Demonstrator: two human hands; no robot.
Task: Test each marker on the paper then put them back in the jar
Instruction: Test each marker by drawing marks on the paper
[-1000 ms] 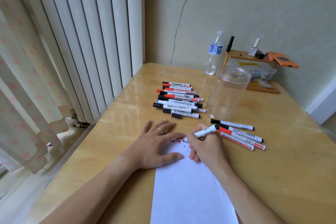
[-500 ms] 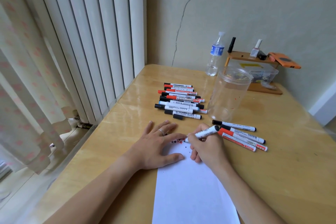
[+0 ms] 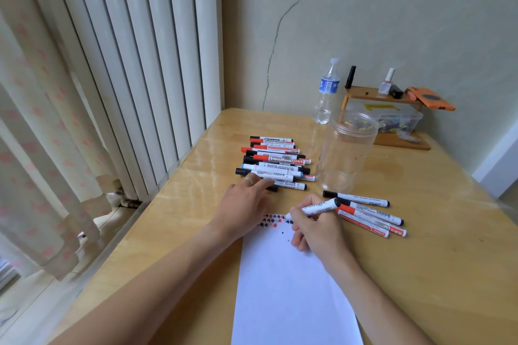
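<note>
The right hand (image 3: 316, 228) grips an uncapped whiteboard marker (image 3: 314, 208) like a pen, tip down at the top edge of the white paper (image 3: 283, 283), right beside a scatter of red and dark test marks (image 3: 273, 221). The left hand (image 3: 244, 202) reaches off the sheet with fingers relaxed and straight, fingertips touching the nearest pens of the untested marker pile (image 3: 276, 161) and what looks like a loose black cap (image 3: 272, 188); it grasps nothing that I can see. The step in hand looks like the test stroke, and to do it well the tip wants a short, light drag on a bare patch of paper clear of the older marks, so the colour reads cleanly. With no hand flat on it, the sheet could skate on this glossy worktop (image 3: 420, 274), so keep the pressure gentle or bring the free hand down on the page. Cap it firmly afterwards. Three or four markers (image 3: 367, 213) lie in a loose fan just right of the writing hand, and the clear plastic jar (image 3: 346, 151) stands upright, lidless and empty just beyond them, so no pen is back in it yet. Around the scene: varnished pale wood, a water bottle (image 3: 326, 92) and a small wooden shelf (image 3: 384, 95) over a plastic box against a cracked wall (image 3: 280, 25), a white ribbed radiator (image 3: 145, 50) and a patterned curtain (image 3: 30, 148) to the left.
</note>
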